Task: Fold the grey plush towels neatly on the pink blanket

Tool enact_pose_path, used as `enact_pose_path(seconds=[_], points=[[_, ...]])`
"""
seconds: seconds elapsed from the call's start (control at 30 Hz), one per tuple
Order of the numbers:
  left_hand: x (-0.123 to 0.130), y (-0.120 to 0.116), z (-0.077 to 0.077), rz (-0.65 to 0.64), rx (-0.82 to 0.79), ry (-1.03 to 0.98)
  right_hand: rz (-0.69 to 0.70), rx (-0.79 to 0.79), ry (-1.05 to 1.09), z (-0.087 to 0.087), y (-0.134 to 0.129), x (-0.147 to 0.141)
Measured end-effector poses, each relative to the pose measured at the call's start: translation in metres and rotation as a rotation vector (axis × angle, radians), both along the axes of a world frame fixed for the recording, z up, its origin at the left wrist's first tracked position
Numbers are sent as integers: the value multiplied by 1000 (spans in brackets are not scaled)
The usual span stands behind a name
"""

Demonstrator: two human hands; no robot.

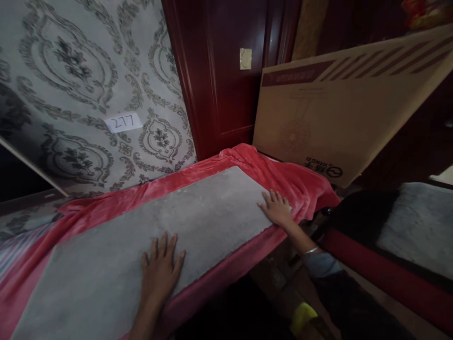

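Observation:
A long grey mat (208, 212) lies flat over a pink-red cloth (300, 186), which shows along its back, right and front edges. My left hand (161, 269) rests palm down on the front middle of the mat, fingers spread and holding nothing. Near the mat's right end, my right hand (276, 208) lies flat with its fingers apart, also holding nothing. A bracelet shows on my right wrist.
Behind the cloth stand a patterned wall with a paper marked 277 (123, 123) and a dark red door panel (226, 71). A large cardboard box (339, 113) leans at the back right. A bench with a grey cover (421, 226) is at the right.

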State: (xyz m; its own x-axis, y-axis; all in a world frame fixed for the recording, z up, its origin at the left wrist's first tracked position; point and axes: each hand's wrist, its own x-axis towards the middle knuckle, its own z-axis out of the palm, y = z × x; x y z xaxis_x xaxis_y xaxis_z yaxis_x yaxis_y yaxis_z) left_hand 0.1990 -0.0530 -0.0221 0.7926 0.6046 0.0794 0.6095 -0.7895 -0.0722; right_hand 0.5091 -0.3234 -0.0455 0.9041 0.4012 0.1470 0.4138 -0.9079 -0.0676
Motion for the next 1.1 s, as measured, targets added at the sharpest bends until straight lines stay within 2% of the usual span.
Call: enact_pose_path(seconds=[0.1, 0.17, 0.27, 0.4, 0.5, 0.63, 0.83, 1.1], points=[[0, 0, -1, -5, -2, -11, -58, 3, 21, -4, -21, 3], [0, -1, -1, -12, 5, -17, -66, 19, 15, 0, -22, 2], [0, -3, 0, -20, 4, -21, 24, 62, -27, 16, 0, -7], [0, -8, 4, -22, -8, -10, 286, 83, -27, 31, 48, -32], [-4, -13, 5, -22, -29, -7, 392, 38, 36, 22, 67, -48], [-15, -21, 3, -12, -49, -29, 399, 18, 26, -2, 66, -50], [-55, -26, -3, 93, -29, -63, 405, 19, 1, -18, 61, -41], [-145, -8, -16, 358, 89, -136, 441, 26, -54, -30, 54, -37]])
